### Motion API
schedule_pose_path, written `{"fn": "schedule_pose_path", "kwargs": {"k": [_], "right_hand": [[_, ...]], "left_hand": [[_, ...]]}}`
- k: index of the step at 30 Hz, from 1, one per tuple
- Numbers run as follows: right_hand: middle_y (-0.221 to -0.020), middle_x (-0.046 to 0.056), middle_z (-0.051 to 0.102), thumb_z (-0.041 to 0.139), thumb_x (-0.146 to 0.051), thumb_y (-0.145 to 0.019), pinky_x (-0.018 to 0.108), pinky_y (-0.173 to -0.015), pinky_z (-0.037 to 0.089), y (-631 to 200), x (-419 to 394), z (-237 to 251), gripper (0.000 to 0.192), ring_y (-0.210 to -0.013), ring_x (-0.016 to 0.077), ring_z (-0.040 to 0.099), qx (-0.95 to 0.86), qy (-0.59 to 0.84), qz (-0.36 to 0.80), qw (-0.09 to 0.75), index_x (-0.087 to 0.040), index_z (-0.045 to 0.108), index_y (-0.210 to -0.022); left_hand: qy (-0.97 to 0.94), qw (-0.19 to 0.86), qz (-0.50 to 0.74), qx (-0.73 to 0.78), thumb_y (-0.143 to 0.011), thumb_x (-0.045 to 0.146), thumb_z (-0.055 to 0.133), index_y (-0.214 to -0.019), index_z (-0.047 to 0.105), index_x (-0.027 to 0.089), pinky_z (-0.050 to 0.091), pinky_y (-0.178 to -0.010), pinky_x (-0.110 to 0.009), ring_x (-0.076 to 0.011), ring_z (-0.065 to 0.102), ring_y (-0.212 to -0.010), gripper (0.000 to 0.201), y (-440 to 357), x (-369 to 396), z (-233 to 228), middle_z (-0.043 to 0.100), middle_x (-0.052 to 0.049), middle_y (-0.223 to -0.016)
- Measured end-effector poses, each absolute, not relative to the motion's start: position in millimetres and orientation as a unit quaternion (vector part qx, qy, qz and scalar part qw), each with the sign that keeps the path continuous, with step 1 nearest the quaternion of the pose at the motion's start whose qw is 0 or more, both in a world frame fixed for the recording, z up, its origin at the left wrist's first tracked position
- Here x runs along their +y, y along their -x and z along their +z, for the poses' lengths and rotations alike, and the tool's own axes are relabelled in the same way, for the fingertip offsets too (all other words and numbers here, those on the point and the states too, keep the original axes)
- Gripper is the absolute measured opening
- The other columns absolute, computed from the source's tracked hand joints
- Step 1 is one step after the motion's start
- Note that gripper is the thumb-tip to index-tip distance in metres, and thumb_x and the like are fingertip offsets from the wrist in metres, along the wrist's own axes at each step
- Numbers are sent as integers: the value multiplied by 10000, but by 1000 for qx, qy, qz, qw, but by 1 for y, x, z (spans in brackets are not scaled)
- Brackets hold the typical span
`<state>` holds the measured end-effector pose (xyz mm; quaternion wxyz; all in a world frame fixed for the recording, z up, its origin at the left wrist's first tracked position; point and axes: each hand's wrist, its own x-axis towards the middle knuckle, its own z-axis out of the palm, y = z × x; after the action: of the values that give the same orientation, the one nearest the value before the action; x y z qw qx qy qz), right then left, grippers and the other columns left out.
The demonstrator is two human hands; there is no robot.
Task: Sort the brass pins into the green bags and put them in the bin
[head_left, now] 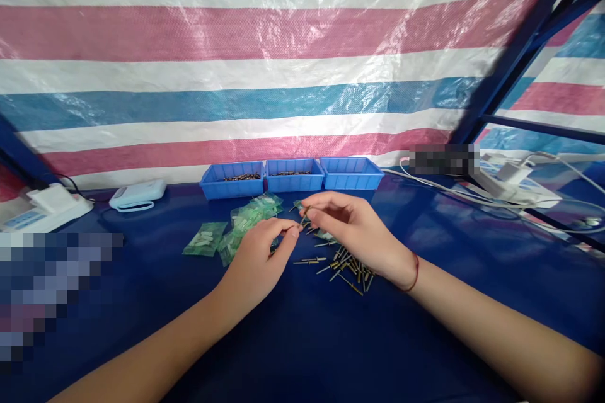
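Note:
My left hand (262, 252) and my right hand (352, 227) meet above the table. Between their fingertips is a thin blind rivet (304, 218), pinched by my right thumb and fingers at its upper end and by my left thumb and forefinger at its lower end. Partly under my right hand lies a loose pile of blind rivets (347, 263), brassy and silver, with a few strays to its left. Small green-tinted plastic bags (246, 219) holding pale pieces are heaped behind my left hand. One such bag (205, 239) lies apart to the left.
Three blue bins stand in a row at the back: the left bin (232, 189) and middle bin (295, 185) hold small metal parts, and the right bin (353, 182) shows none. A light-blue device (138, 194) lies left. Power strips (47, 209) and white cables (454, 190) occupy the sides.

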<state>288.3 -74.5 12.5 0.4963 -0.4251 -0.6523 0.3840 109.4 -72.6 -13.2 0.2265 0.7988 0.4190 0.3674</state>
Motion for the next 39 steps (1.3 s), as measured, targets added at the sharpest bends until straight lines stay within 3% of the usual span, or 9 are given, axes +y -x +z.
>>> {"fn": "schedule_pose_path", "kwargs": {"k": [5,9,12,14,16,21,29,34,39], "right_hand": [[-939,52,708,549,-245,-874,327,-770,503,-301,-15,28,151,-851,173,643,-720,456,46,521,-185,669,-942],[-979,95,709,547,-138,-832,359,-780,489,-310,28,30,219,-843,205,648,-759,503,-20,412,-141,659,-1020],[-958,90,712,556,-71,-774,347,-754,483,-311,13,22,239,-808,201,645,-781,500,-3,375,-138,677,-970],[-863,31,715,551,-86,-781,292,-702,483,-310,-17,17,183,-741,158,636,-813,474,30,337,-177,693,-851],[-802,10,699,567,-138,-809,278,-714,475,-309,-49,13,136,-740,146,620,-876,401,101,249,-188,693,-817],[-831,50,659,590,-172,-835,304,-730,450,-307,-86,5,103,-811,186,594,-910,379,108,127,-172,692,-855],[-834,45,645,493,-138,-891,291,-715,437,-307,-82,0,152,-762,160,580,-881,415,135,183,-166,640,-868],[-829,15,637,520,-261,-904,256,-602,425,-304,-86,1,133,-657,126,547,-799,452,284,278,-192,631,-923],[-753,-2,571,555,-357,-889,237,-559,384,-303,-85,3,200,-630,110,485,-736,430,425,305,-172,630,-910]], "left_hand": [[-812,151,368,428,-935,259,460,-1066,632,217,435,-890,-384,-212,611,-956,220,-104,-67,-15,694,-31,-972],[-822,133,355,425,-923,225,461,-1017,637,228,431,-894,-408,-222,608,-969,200,-101,-64,-16,697,-29,-988],[-824,125,360,420,-918,202,457,-1007,637,233,430,-887,-409,-222,604,-971,203,-100,-63,-18,695,-27,-992],[-825,125,359,418,-914,191,458,-1005,639,233,434,-873,-407,-224,600,-970,206,-100,-62,-20,694,-28,-982],[-828,130,356,415,-909,179,461,-999,641,230,437,-868,-406,-225,597,-974,207,-101,-62,-22,693,-30,-984],[-826,135,359,412,-909,163,456,-993,645,225,434,-884,-412,-222,585,-997,217,-102,-62,-23,688,-31,-1008],[-839,143,353,389,-879,156,496,-966,659,223,434,-881,-422,-223,585,-978,196,-104,-68,-21,688,-31,-983],[-838,173,367,366,-783,150,609,-933,666,227,448,-867,-401,-223,594,-941,178,-106,-72,-20,711,-12,-925],[-818,212,389,367,-803,187,625,-839,654,222,465,-782,-339,-184,609,-843,58,-107,-73,-16,707,8,-844]]}}
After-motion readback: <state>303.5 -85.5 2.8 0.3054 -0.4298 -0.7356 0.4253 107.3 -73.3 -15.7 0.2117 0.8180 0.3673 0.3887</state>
